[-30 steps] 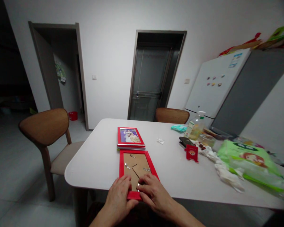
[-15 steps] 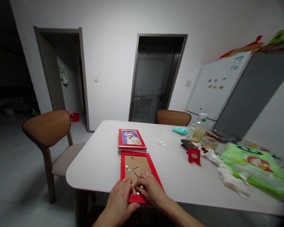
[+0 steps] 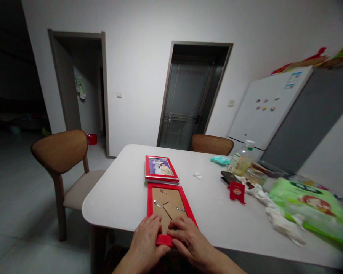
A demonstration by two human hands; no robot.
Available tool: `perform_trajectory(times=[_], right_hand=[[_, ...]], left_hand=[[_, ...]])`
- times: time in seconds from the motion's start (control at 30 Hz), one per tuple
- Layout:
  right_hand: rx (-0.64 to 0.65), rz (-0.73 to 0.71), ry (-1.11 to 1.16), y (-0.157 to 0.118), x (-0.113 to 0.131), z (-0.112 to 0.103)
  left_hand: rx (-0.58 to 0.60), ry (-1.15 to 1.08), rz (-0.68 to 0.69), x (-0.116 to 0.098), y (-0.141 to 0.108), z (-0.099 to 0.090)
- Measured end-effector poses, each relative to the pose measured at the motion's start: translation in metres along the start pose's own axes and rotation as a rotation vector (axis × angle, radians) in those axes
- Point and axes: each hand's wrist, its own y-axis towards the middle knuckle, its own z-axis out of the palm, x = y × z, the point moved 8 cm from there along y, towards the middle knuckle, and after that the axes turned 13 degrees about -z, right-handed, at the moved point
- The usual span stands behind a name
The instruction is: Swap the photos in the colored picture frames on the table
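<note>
A red picture frame point(image 3: 150, 201) lies face down at the near edge of the table, its brown backing board point(image 3: 173, 196) showing. Metal turn clips point(image 3: 157, 204) sit around the board, and a dark slit marks its middle. My left hand point(image 3: 146, 236) grips the near left corner, fingers over the board and thumb along the front rim. At the near right corner my right hand point(image 3: 190, 238) is closed on the frame in the same way; its fingers hide part of the board. Just beyond lies a stack of red frames point(image 3: 162, 179), the top one holding a photo of people.
The white table point(image 3: 118, 190) carries a crumpled tissue point(image 3: 197, 175), a teal packet point(image 3: 220, 160), a bottle point(image 3: 241, 158), a black phone point(image 3: 228, 177), a red stand point(image 3: 237, 192) and a green tissue pack point(image 3: 308, 205) on the right. A wooden chair point(image 3: 61, 152) stands left.
My right hand has shifted from a shiny metal clip on the board to the frame's near right corner. My left hand stays at the near left corner. The view has turned slightly left.
</note>
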Motion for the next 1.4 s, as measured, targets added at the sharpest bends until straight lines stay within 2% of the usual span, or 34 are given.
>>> perform_trajectory(times=[0.1,0.23,0.33,0.53,0.7,0.77,0.87,0.93,1.03,1.27,1.4], right_hand=[[-0.052,0.059,0.014,0.008,-0.014,0.000],[-0.165,0.151,-0.025,0.037,-0.043,0.004],[-0.146,0.168,-0.143,0.059,-0.056,0.012],[-0.043,0.033,-0.214,0.069,-0.054,0.025],[-0.059,0.029,-0.154,0.066,-0.058,0.022],[-0.106,0.093,-0.118,0.066,-0.070,0.016],[-0.186,0.317,-0.112,0.063,-0.103,0.005],[-0.201,0.455,-0.131,0.062,-0.124,0.002],[-0.209,0.571,-0.155,0.064,-0.145,0.004],[-0.213,0.759,-0.185,0.067,-0.166,0.010],[-0.231,0.750,-0.163,0.065,-0.166,0.006]], left_hand=[[0.024,0.015,-0.021,0.001,0.000,0.001],[0.046,0.041,-0.025,0.001,0.001,0.003],[0.039,0.038,-0.008,0.000,0.001,0.003],[0.071,0.044,-0.014,0.002,0.002,0.002],[0.064,0.039,-0.014,0.004,0.001,0.004],[0.059,0.041,-0.002,0.003,0.001,0.004],[0.071,0.057,-0.003,0.003,0.001,0.004],[0.081,0.068,-0.012,0.003,0.001,0.004],[0.087,0.075,-0.021,0.003,-0.001,0.005],[0.049,0.060,-0.049,0.002,-0.004,0.001],[0.081,0.077,-0.066,0.005,-0.005,0.004]])
